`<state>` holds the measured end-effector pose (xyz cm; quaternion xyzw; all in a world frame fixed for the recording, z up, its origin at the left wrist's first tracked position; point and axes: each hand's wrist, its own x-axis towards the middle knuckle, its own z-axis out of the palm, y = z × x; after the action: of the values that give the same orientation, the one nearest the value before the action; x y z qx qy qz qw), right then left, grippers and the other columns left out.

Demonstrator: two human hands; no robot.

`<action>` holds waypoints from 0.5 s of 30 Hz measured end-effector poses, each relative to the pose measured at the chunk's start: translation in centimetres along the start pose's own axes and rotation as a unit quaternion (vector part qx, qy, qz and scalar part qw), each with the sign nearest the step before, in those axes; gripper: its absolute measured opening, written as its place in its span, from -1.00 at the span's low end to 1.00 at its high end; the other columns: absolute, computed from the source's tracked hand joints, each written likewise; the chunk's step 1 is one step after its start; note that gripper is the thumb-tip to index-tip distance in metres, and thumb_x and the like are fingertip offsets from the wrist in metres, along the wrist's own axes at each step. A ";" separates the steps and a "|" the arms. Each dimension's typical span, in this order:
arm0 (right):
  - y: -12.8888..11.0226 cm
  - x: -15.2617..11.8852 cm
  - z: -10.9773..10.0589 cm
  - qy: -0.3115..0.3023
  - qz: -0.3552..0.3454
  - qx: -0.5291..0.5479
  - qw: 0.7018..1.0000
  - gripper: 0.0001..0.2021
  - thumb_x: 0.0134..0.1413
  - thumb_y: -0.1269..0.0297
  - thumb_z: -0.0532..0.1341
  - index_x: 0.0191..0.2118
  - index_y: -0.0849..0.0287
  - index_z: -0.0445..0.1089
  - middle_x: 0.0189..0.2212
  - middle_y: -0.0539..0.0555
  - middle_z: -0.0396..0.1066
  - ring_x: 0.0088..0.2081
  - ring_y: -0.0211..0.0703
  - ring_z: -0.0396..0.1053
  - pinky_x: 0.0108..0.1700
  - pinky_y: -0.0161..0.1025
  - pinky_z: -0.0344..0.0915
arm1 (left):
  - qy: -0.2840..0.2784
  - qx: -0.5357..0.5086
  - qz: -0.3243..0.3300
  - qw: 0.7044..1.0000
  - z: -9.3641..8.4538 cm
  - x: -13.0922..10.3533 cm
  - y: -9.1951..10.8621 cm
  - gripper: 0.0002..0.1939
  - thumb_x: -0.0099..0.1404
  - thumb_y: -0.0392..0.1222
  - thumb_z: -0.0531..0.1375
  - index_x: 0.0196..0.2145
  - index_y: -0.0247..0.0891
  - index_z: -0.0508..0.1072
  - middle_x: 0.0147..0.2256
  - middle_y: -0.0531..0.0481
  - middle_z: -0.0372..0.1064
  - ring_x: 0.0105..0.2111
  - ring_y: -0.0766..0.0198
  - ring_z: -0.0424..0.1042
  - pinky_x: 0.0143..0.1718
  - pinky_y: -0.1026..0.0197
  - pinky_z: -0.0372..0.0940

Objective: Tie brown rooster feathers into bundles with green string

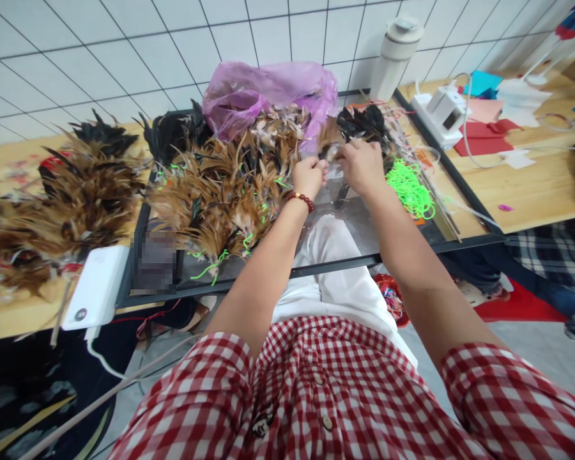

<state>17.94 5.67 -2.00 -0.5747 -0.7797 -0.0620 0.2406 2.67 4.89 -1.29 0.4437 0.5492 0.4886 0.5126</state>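
Observation:
My left hand (pixel 310 174), with a beaded bracelet at the wrist, is closed over the black-framed tray (pixel 287 271), beside a big heap of brown feathers (pixel 239 185). Whatever its curled fingers hold is hidden. To its right, my right hand (pixel 363 165) reaches down with bent fingers. Its fingertips are closed at the fluffy base of a small brown feather tuft (pixel 329 133). Black feathers (pixel 367 121) lie just behind that hand. A tangle of bright green cord (pixel 409 187) rests to the right of my right wrist.
A pink plastic bag (pixel 268 86) lies behind the heap, and a white bottle (pixel 393 61) stands against the tiled wall. More feathers (pixel 86 179) and a white power bank (pixel 97 287) are at left. A power strip (pixel 441 115) and red paper (pixel 486 137) lie at right.

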 end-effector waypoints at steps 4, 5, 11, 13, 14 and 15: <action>0.8 0.5 0.6 0.026 0.074 0.120 0.990 -0.76 0.31 0.17 0.11 -0.26 0.14 0.48 -0.23 0.21 0.50 -0.07 0.16 0.44 0.03 0.16 0.32 | -0.070 -0.097 -0.066 0.991 -0.3 -0.9 1.1 -0.76 0.48 -0.29 0.14 -0.39 -0.29 0.43 -0.51 0.11 0.40 -0.54 0.50 0.39 -0.29 0.36 0.40; 0.9 0.7 0.8 0.025 0.087 0.180 0.979 -0.76 0.29 0.14 0.15 -0.30 0.13 0.47 -0.30 0.17 0.48 -0.13 0.10 0.44 -0.02 0.11 0.35 | -0.088 -0.118 -0.084 0.986 -0.4 -1.1 1.2 -0.80 0.48 -0.26 0.16 -0.35 -0.29 0.45 -0.47 0.08 0.45 -0.50 0.48 0.44 -0.23 0.35 0.43; 1.1 1.3 1.5 0.047 0.074 0.410 0.908 -0.62 0.01 0.00 0.41 -0.13 0.13 0.50 -0.23 0.09 0.48 -0.19 -0.06 0.43 -0.08 -0.04 0.45 | -0.113 -0.215 -0.135 0.961 -0.9 -0.8 0.8 -0.88 0.43 -0.16 0.26 -0.16 -0.26 0.52 -0.25 -0.01 0.61 -0.15 0.34 0.62 0.06 0.24 0.46; 1.0 1.2 1.3 0.059 0.035 0.380 0.922 -0.45 -0.11 -0.02 0.49 -0.01 0.12 0.48 -0.13 0.12 0.49 -0.11 -0.01 0.45 -0.01 0.01 0.46 | -0.102 -0.229 -0.140 0.958 -0.8 -0.6 0.5 -0.86 0.42 -0.16 0.28 -0.13 -0.25 0.53 -0.24 -0.01 0.61 -0.10 0.32 0.62 0.09 0.21 0.46; 0.8 1.1 1.1 0.063 0.018 0.357 0.932 -0.39 -0.14 -0.03 0.51 0.03 0.11 0.47 -0.09 0.13 0.48 -0.08 0.01 0.45 0.03 0.04 0.46 | -0.099 -0.232 -0.143 0.957 -0.7 -0.6 0.4 -0.85 0.41 -0.16 0.29 -0.12 -0.25 0.53 -0.25 0.00 0.61 -0.10 0.31 0.62 0.09 0.21 0.46; 0.7 1.0 1.0 0.068 0.007 0.331 0.941 -0.36 -0.14 -0.05 0.52 0.06 0.10 0.46 -0.06 0.15 0.48 -0.06 0.03 0.45 0.06 0.07 0.45 | -0.098 -0.234 -0.145 0.956 -0.7 -0.5 0.3 -0.85 0.39 -0.17 0.30 -0.12 -0.25 0.53 -0.26 0.00 0.60 -0.10 0.30 0.62 0.08 0.20 0.46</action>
<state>18.04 7.15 -2.52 -0.4626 -0.7339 0.1620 0.4703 2.05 4.37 -0.88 0.2728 0.4253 0.4774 0.7189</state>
